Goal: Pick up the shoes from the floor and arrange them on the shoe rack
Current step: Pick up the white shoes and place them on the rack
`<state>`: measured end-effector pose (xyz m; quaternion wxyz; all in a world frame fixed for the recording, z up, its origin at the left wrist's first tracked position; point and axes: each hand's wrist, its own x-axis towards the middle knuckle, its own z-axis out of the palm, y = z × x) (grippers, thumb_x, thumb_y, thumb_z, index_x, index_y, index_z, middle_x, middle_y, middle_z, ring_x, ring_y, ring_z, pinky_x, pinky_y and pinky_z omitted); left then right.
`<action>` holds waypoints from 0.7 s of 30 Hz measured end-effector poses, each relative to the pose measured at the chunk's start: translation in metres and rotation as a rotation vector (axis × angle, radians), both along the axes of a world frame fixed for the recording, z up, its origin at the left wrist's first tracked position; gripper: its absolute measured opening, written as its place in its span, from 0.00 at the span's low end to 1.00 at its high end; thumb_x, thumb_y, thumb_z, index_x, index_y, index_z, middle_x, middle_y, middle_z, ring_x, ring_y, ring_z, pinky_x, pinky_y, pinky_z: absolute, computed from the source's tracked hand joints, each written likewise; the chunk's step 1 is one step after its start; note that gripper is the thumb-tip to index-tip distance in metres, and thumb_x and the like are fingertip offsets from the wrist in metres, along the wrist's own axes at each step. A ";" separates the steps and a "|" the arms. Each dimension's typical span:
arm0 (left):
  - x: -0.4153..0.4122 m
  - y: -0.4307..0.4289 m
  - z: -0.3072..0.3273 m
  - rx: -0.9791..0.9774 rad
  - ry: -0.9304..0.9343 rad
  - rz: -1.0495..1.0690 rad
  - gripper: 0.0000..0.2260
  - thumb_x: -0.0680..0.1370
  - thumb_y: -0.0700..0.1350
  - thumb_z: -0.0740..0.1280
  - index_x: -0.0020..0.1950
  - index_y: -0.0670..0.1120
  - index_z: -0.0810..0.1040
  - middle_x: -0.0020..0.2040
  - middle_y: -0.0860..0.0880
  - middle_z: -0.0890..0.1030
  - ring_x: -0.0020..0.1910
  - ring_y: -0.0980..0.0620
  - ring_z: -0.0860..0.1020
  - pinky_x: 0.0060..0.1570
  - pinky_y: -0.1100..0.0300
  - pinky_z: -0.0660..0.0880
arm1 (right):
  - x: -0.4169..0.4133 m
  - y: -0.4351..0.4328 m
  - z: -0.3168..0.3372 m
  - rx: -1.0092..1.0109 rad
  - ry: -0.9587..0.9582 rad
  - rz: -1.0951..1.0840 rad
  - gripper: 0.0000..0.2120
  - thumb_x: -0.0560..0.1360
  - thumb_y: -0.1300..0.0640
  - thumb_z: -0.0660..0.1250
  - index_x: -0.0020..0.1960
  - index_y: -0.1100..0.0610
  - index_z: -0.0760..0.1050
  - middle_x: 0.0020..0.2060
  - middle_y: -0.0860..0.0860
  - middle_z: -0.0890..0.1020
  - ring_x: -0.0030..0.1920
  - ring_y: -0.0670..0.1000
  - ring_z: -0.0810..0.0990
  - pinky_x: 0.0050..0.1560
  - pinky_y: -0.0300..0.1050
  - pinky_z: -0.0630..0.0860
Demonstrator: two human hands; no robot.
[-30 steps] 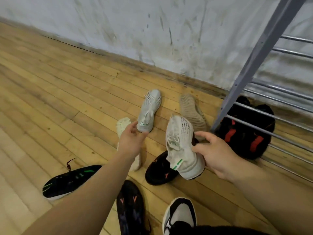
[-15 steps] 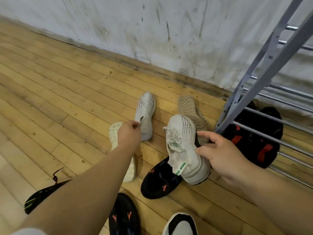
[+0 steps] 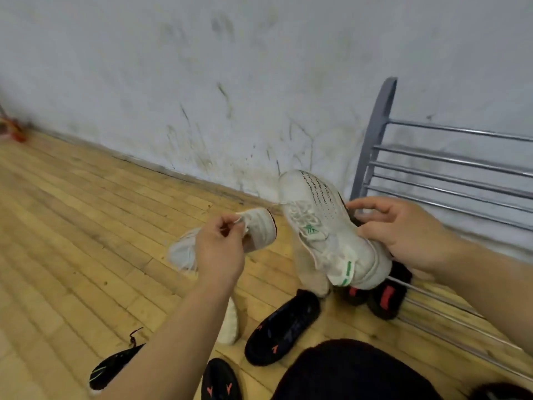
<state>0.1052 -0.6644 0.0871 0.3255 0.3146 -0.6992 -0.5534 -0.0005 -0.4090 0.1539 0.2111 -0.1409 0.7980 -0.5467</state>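
A white knit sneaker [image 3: 323,226] is gripped by the right hand [image 3: 403,232]. A second white sneaker [image 3: 256,229] is pinched in the left hand [image 3: 219,249], just beside it.

single view only, head-mounted, wide-angle, edges bowed. looking forward and down from above both forearms onto wooden floor [image 3: 86,255]. facing a scuffed white wall [image 3: 259,82], shoe rack [image 3: 432,174] at right edge. close range: hands fill the centre, dark-clad knee [image 3: 346,370] at bottom edge. no second view to overlap.
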 end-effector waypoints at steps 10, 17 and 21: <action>-0.037 0.146 0.170 -0.338 0.438 -0.276 0.13 0.81 0.40 0.69 0.44 0.58 0.78 0.46 0.51 0.83 0.48 0.51 0.81 0.51 0.55 0.80 | 0.037 0.185 0.088 -0.361 0.138 -0.438 0.21 0.78 0.72 0.66 0.58 0.48 0.83 0.55 0.57 0.87 0.53 0.59 0.86 0.50 0.52 0.81; -0.101 0.289 0.190 -0.343 0.448 -0.534 0.13 0.82 0.40 0.66 0.43 0.57 0.76 0.49 0.52 0.80 0.48 0.58 0.78 0.48 0.70 0.71 | 0.046 0.291 0.071 -0.425 0.144 -0.813 0.20 0.79 0.69 0.67 0.62 0.47 0.80 0.50 0.56 0.86 0.50 0.59 0.85 0.53 0.56 0.81; -0.134 0.348 0.165 -0.486 0.333 -0.693 0.09 0.82 0.38 0.66 0.45 0.51 0.77 0.46 0.53 0.78 0.44 0.63 0.75 0.44 0.73 0.67 | 0.032 0.325 0.056 -0.433 0.119 -0.880 0.21 0.78 0.67 0.67 0.66 0.48 0.78 0.53 0.64 0.83 0.46 0.61 0.84 0.41 0.50 0.78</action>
